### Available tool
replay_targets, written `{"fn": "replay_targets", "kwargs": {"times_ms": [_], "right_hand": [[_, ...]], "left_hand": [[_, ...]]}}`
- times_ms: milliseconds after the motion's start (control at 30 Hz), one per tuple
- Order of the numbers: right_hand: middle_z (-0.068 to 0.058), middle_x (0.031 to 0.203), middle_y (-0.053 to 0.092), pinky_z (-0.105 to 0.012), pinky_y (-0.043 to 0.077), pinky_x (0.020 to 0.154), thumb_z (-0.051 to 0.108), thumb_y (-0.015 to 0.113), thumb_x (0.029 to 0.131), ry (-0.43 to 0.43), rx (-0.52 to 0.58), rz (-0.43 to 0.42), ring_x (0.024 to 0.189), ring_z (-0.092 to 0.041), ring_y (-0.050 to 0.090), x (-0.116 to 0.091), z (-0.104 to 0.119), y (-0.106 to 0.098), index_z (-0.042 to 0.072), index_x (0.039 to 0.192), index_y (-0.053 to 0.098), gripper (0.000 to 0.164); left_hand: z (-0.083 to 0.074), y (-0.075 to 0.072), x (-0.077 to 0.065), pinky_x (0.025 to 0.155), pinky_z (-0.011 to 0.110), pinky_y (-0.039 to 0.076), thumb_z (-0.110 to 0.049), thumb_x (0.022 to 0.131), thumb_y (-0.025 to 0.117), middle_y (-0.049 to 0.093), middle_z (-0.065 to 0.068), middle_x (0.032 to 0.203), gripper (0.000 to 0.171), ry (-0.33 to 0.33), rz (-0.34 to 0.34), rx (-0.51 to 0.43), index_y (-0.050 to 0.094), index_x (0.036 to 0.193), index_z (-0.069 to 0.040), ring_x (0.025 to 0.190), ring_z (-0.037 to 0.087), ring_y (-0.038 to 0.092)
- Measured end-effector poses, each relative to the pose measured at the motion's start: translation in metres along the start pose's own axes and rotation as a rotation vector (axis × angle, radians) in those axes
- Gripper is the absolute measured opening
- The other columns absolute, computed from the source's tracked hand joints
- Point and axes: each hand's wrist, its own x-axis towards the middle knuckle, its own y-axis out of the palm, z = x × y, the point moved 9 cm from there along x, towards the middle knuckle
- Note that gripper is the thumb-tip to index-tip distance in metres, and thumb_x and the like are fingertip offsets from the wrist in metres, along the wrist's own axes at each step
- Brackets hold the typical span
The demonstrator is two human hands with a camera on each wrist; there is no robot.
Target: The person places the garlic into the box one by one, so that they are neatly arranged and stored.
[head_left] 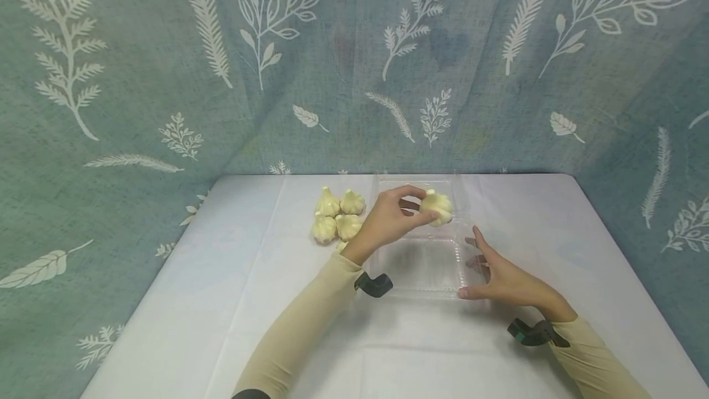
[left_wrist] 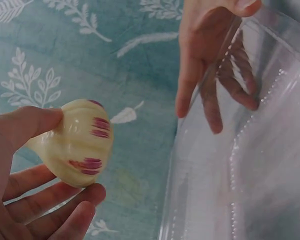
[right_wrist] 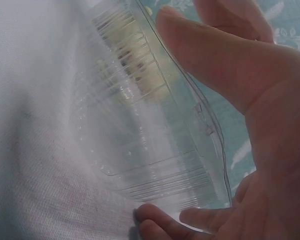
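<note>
Beige sleeves [head_left: 301, 325] up front, left hand [head_left: 392, 215] pinches a garlic bulb [head_left: 437, 208] above the clear container [head_left: 415, 266], right hand [head_left: 503, 276], fingers wide, at its side!

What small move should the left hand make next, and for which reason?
The left hand should probably lower its garlic bulb into the clear container: the bulb is held up, the container is open, and the right hand is at its side.
</note>
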Motion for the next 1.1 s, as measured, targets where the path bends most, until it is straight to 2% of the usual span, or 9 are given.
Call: {"fn": "replay_targets", "kwargs": {"times_ms": [333,533,700,1100], "right_hand": [[-0.029,0.17,0.011,-0.065,0.046,0.111,0.037,0.087,0.083,-0.014,0.005,0.0,0.145,-0.058,0.038,0.0,0.0,-0.001,0.002,0.161,-0.02,0.137],[-0.029,0.171,0.009,-0.064,0.048,0.109,0.037,0.087,0.083,0.004,0.017,0.017,0.145,-0.057,0.039,0.0,-0.001,0.0,0.004,0.161,-0.022,0.138],[-0.03,0.171,0.008,-0.063,0.05,0.108,0.036,0.086,0.084,0.016,0.023,0.026,0.145,-0.056,0.04,0.0,-0.002,0.001,0.006,0.161,-0.023,0.137],[-0.028,0.171,0.008,-0.062,0.052,0.106,0.037,0.086,0.084,0.008,0.034,0.029,0.145,-0.055,0.04,0.0,-0.002,0.001,0.007,0.161,-0.023,0.137]], "left_hand": [[0.003,0.02,0.008,0.079,0.024,0.063,-0.036,0.087,0.083,0.074,0.008,0.123,0.041,-0.017,0.069,0.031,0.073,0.12,-0.013,0.102,0.024,0.078],[0.009,0.029,0.011,0.076,0.021,0.062,-0.037,0.085,0.085,0.074,0.006,0.126,0.041,-0.056,0.093,0.074,0.074,0.117,-0.014,0.1,0.017,0.079],[0.015,0.037,0.013,0.075,0.021,0.062,-0.036,0.084,0.087,0.076,0.006,0.123,0.04,-0.088,0.118,0.074,0.075,0.116,-0.014,0.097,0.015,0.079],[0.026,0.047,0.013,0.073,0.02,0.06,-0.037,0.084,0.086,0.077,0.002,0.119,0.04,-0.096,0.159,0.134,0.076,0.114,-0.013,0.093,0.012,0.078]]}}
